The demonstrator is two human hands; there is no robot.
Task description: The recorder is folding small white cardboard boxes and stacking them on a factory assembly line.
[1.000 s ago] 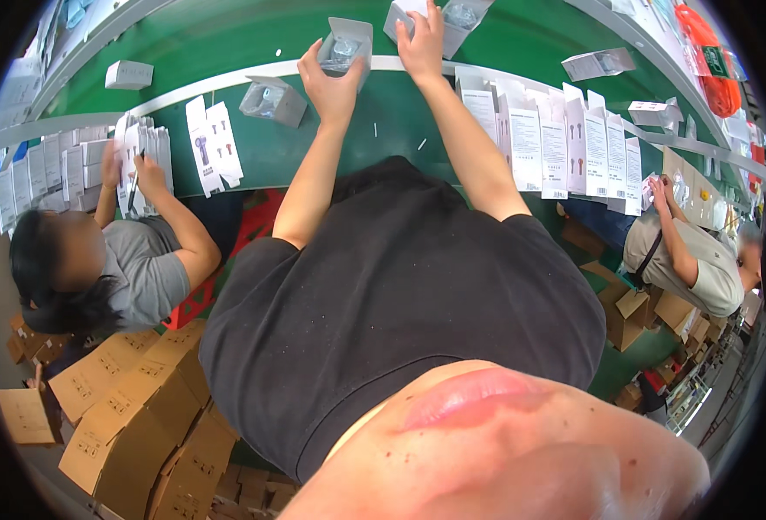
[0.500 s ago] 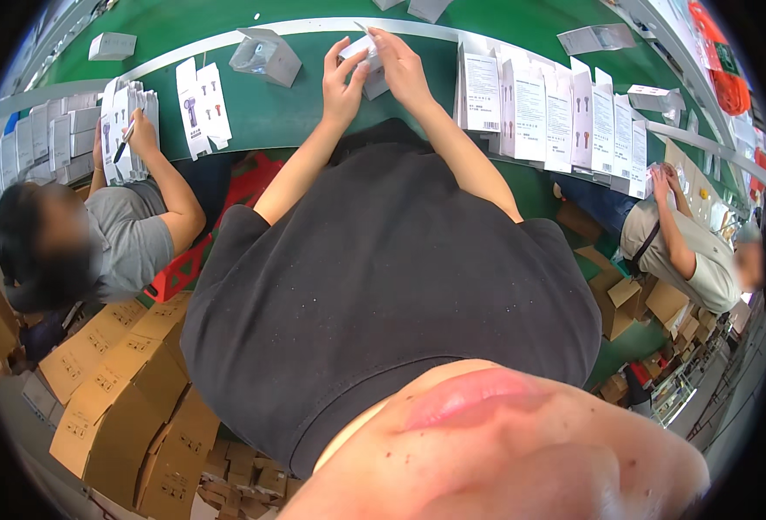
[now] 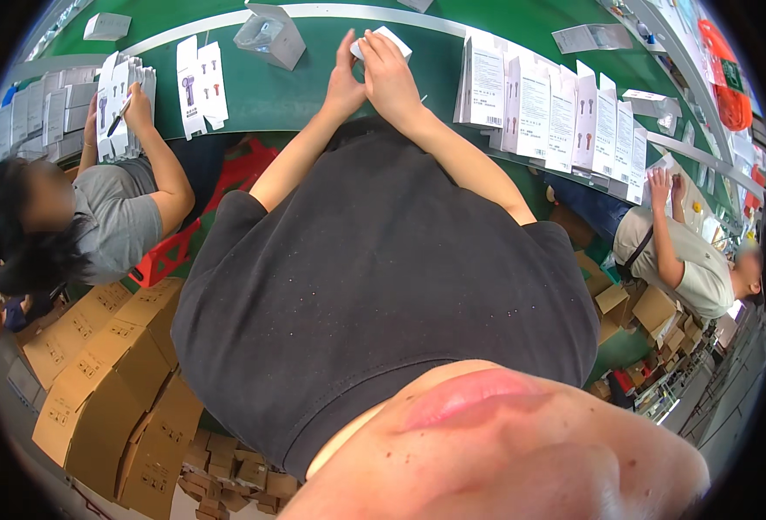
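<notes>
Above the green table, at the far middle, a small white box (image 3: 395, 43) is between my two hands. My right hand (image 3: 388, 76) lies across its near side with the fingers bent together over it. Against the box's left end is my left hand (image 3: 345, 85), thumb and fingers closed in; part of its grip is hidden behind the right hand. To the left stands an open white box (image 3: 272, 36) with clear plastic wrapping inside. Flat printed cartons (image 3: 201, 87) lie beside it at the table's edge.
On the right, a row of printed white cartons (image 3: 549, 108) lines the green table (image 3: 262, 91). A co-worker with a pen (image 3: 120, 113) sits on the left; another co-worker (image 3: 673, 247) works at far right. Brown cardboard boxes (image 3: 110, 381) stack behind me on the left.
The box's raised flap no longer shows, and its white face now points up. My hands have drawn closer together, with the right one moved over the box.
</notes>
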